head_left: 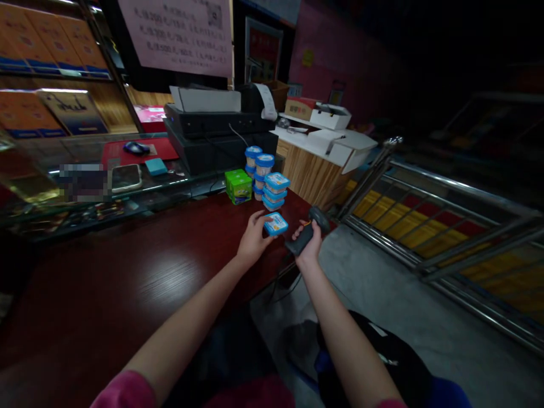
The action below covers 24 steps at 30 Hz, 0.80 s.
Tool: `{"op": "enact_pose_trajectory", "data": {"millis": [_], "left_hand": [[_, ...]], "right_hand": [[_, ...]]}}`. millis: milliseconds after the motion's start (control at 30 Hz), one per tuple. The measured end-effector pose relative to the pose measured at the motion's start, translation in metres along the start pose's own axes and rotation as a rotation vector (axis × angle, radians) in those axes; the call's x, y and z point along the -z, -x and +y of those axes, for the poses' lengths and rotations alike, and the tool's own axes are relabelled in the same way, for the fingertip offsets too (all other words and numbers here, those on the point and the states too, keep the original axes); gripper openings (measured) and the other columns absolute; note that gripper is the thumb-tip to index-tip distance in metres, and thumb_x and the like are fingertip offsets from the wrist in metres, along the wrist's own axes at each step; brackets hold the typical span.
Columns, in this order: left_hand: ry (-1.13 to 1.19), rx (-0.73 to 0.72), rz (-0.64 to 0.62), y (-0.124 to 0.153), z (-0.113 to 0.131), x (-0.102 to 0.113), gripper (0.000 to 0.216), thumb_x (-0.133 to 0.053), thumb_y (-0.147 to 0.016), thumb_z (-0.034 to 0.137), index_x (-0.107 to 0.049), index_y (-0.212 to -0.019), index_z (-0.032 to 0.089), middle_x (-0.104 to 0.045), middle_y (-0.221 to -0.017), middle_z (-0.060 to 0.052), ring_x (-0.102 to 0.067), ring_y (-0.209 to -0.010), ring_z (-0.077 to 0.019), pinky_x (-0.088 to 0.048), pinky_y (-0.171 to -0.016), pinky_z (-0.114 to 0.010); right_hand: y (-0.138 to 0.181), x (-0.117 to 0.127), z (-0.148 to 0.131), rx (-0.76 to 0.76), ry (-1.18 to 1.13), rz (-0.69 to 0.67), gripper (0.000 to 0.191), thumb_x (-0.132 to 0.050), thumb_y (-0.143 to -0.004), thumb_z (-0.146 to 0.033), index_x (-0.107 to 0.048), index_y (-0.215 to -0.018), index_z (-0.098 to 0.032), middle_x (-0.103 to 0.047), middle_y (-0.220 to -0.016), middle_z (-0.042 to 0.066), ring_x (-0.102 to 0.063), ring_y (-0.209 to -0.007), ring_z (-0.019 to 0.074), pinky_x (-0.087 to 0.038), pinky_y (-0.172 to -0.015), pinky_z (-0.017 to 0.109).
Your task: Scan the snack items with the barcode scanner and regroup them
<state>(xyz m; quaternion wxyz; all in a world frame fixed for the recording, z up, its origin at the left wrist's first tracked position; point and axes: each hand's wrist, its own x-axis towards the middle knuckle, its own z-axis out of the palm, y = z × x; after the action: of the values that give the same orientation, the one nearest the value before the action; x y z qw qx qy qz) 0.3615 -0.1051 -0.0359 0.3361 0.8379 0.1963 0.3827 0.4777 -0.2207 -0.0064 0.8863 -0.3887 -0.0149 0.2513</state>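
My left hand (254,241) grips the left side of a small square tub with a blue lid (276,224), its printed top facing up, above the dark red counter. Close by on the right, my right hand (309,241) is wrapped round the handle of a dark barcode scanner (305,235), its head at the upper right. Just beyond the held tub stands a stack of similar square tubs (275,191). Behind that stack are round tubs with blue lids (264,164), piled up. A green pack (238,187) sits at their left.
The dark red counter (106,272) spreads to the left. At its back are a glass display case (178,190), a black cash drawer (221,150) and a receipt printer (255,102). A metal railing (450,187) stands right; a cable hangs below the counter edge.
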Motion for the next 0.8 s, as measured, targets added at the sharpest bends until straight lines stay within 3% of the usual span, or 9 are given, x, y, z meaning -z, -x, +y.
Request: {"op": "enact_pose_trajectory", "data": {"millis": [167, 400, 533, 667, 800], "left_hand": [[-0.233, -0.117, -0.014, -0.030, 0.010, -0.026, 0.037, -0.076, -0.084, 0.012, -0.071, -0.118, 0.024, -0.057, -0.140, -0.010, -0.052, -0.134, -0.0307, -0.049, -0.112, -0.047], [-0.443, -0.165, -0.100, -0.046, 0.019, -0.032, 0.034, -0.071, -0.091, 0.025, -0.072, -0.125, 0.029, -0.065, -0.133, -0.010, -0.056, -0.127, -0.0326, -0.053, -0.097, -0.046], [-0.456, -0.159, -0.123, -0.045, 0.026, -0.032, 0.042, -0.074, -0.089, 0.024, -0.068, -0.131, 0.027, -0.062, -0.137, -0.012, -0.054, -0.130, -0.0340, -0.051, -0.099, -0.048], [-0.445, -0.168, -0.141, -0.029, 0.030, -0.016, 0.060, -0.074, -0.087, 0.019, -0.055, -0.144, 0.025, -0.057, -0.146, -0.012, -0.052, -0.135, -0.0325, -0.049, -0.105, -0.047], [-0.485, -0.205, -0.103, 0.012, 0.021, 0.032, 0.066, -0.065, -0.088, 0.012, -0.047, -0.150, 0.025, -0.059, -0.146, -0.010, -0.054, -0.135, -0.0282, -0.047, -0.107, -0.043]], "right_hand": [[-0.009, 0.005, 0.001, 0.010, -0.020, -0.020, 0.040, -0.072, -0.080, -0.056, -0.059, -0.088, -0.019, -0.056, -0.059, -0.008, -0.051, -0.043, 0.0075, -0.042, -0.041, 0.020], [-0.012, 0.010, 0.003, 0.013, 0.011, -0.051, 0.039, -0.073, -0.077, -0.055, -0.059, -0.089, -0.021, -0.058, -0.061, -0.006, -0.052, -0.045, 0.0086, -0.045, -0.043, 0.021], [-0.011, 0.007, 0.001, 0.022, 0.044, -0.067, 0.040, -0.073, -0.075, -0.056, -0.059, -0.088, -0.021, -0.056, -0.060, -0.007, -0.051, -0.045, 0.0090, -0.043, -0.041, 0.021], [-0.001, 0.005, -0.003, 0.038, 0.062, -0.109, 0.041, -0.075, -0.074, -0.057, -0.062, -0.086, -0.020, -0.055, -0.057, -0.007, -0.050, -0.044, 0.0075, -0.042, -0.041, 0.018], [0.022, -0.001, 0.004, -0.019, 0.101, -0.201, 0.041, -0.077, -0.072, -0.055, -0.063, -0.086, -0.019, -0.057, -0.058, -0.007, -0.050, -0.043, 0.0075, -0.042, -0.039, 0.018]]}}
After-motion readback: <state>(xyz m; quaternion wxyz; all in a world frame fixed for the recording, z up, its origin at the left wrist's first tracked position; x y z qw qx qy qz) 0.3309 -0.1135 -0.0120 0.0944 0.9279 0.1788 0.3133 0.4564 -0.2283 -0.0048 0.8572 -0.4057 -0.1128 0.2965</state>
